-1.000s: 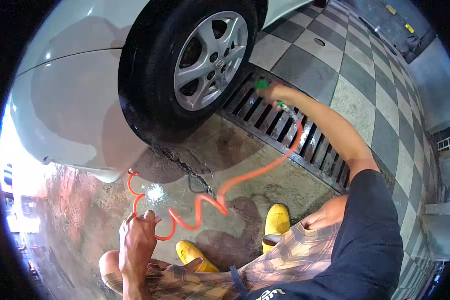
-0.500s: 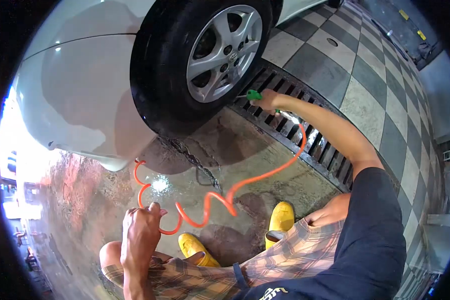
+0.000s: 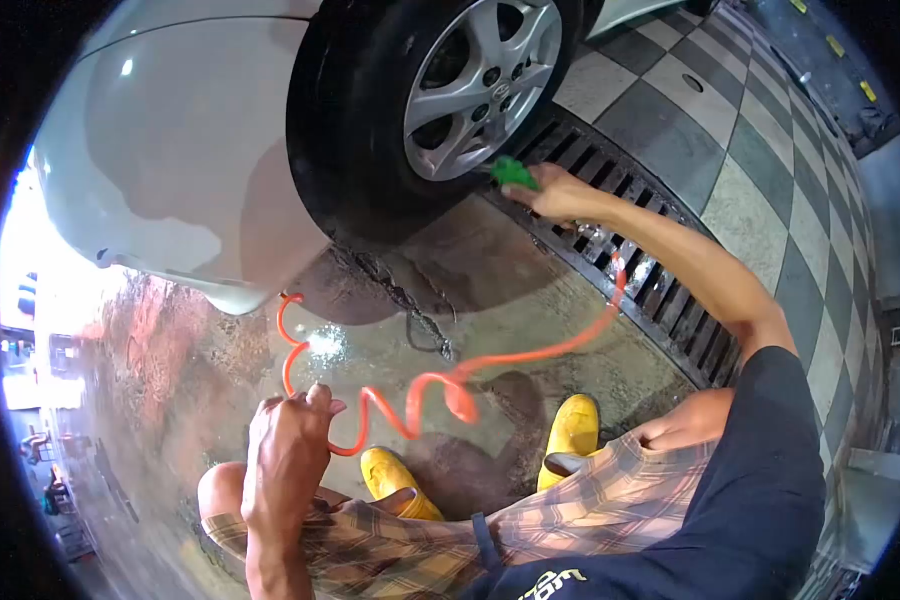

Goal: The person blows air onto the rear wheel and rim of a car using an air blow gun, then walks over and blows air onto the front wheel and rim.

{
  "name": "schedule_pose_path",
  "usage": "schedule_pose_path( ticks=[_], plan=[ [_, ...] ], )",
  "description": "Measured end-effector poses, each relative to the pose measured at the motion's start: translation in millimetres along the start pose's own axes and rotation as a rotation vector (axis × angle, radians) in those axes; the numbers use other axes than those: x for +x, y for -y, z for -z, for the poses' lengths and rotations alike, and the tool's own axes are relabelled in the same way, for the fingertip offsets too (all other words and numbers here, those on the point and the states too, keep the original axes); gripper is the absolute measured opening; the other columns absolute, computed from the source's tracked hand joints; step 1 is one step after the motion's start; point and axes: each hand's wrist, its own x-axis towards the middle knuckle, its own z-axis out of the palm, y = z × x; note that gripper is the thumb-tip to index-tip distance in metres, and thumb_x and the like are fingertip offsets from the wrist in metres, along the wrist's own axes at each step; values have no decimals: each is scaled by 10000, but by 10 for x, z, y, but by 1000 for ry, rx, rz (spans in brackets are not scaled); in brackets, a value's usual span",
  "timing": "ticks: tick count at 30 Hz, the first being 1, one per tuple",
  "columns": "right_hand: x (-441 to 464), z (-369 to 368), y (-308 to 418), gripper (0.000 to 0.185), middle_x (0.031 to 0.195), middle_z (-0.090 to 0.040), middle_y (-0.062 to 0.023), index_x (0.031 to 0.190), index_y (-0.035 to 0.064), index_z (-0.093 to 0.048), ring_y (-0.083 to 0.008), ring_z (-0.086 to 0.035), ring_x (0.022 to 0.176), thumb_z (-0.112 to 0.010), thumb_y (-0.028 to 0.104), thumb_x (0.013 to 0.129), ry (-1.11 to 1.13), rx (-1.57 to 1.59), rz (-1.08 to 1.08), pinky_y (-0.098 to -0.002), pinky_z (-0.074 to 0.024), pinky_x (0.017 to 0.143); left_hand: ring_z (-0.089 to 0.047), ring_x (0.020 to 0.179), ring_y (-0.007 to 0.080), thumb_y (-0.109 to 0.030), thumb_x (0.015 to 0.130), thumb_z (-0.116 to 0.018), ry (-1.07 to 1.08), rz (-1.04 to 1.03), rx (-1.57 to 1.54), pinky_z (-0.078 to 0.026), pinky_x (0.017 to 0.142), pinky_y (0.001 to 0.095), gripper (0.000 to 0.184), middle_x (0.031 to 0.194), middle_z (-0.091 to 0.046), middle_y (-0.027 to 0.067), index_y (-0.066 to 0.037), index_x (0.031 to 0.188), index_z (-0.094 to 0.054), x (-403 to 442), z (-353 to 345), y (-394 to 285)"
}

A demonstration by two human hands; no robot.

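My right hand (image 3: pixel 550 195) is wrapped round a green air gun (image 3: pixel 513 174), its tip close to the lower edge of the silver rim (image 3: pixel 482 85) in the black tire (image 3: pixel 345 125). A coiled orange hose (image 3: pixel 530 355) runs from below that hand, over the wet floor, to my left hand. At the lower left, my left hand (image 3: pixel 292 440) is closed round part of the hose. Beyond it the hose loops up to the white car's bumper, where its far end is hidden.
The white car body (image 3: pixel 160 170) fills the upper left. A metal drain grate (image 3: pixel 660 290) crosses the floor beside the wheel, with checkered tiles (image 3: pixel 760 210) beyond. My yellow boots (image 3: pixel 573 430) stand on wet, cracked concrete (image 3: pixel 490 270).
The wheel and car have shifted right and up in view. My right hand and the air gun have moved along the wheel's lower side. My left hand stays closed on the hose.
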Motion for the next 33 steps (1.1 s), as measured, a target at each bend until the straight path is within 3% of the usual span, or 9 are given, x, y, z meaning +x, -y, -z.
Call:
schedule_pose_path(
  ticks=[9,11,14,17,18,23,25,26,33],
  plan=[
    [-399,-38,381,440,608,-560,-101,967,-31,-579,-212,-560,443,-584,408,943,-203,-11,128,-342,-441,390,-644,657,321,-144,908,-605,32,8,86,-495,764,418,140,660,-641,162,-22,842,-586,3,22,17],
    [-322,-6,299,446,628,-573,-145,946,-44,-593,-243,-601,518,-601,402,933,-137,-84,65,-393,-478,470,-624,656,382,-125,880,-656,-68,-36,79,-492,614,449,203,652,-598,204,-3,766,-540,18,4,30],
    [-268,-222,182,428,697,-592,-245,941,-59,-608,-346,-631,673,-607,369,932,-468,-79,583,-466,-478,681,-629,652,378,-139,884,-656,-113,-53,64,-492,608,450,221,646,-597,202,-3,753,-542,13,7,4],
    [-564,-49,601,427,731,-612,-253,926,-54,-617,-383,-621,682,-606,373,933,-136,-356,463,-454,-479,663,-630,647,383,-142,890,-652,-76,4,-3,-490,600,452,232,635,-597,202,1,743,-543,17,-5,57],
    [-534,-147,575,436,751,-618,-267,924,-45,-629,-392,-616,685,-612,390,929,-331,-201,656,-455,-478,662,-630,648,391,-146,896,-647,-87,-49,-11,-484,591,459,233,626,-594,208,1,747,-546,24,26,42],
    [-647,-126,718,419,757,-626,-266,925,-38,-637,-386,-635,690,-615,381,929,-212,-331,521,-451,-484,668,-625,644,401,-165,908,-637,-71,-1,38,-477,586,465,235,616,-588,212,-4,760,-551,17,-11,37],
    [-638,-206,727,394,744,-626,-254,948,-37,-633,-382,-646,696,-619,356,932,-494,41,595,-435,-490,658,-626,643,400,-172,912,-633,-94,-21,12,-478,586,465,236,616,-589,210,-5,766,-554,1,-1,47],
    [-562,-131,683,361,731,-621,-245,977,-27,-630,-376,-647,680,-620,332,938,-313,-209,612,-418,-490,626,-625,641,401,-180,913,-632,-58,-9,6,-477,585,464,240,616,-589,210,-5,769,-554,17,21,50],
    [-681,-110,771,343,633,-574,-234,874,-33,-588,-383,-617,595,-651,300,925,-431,-246,686,-425,-456,545,-641,660,381,-191,918,-626,-11,5,42,-489,611,457,234,646,-614,199,-10,782,-567,33,28,64]
  ],
)
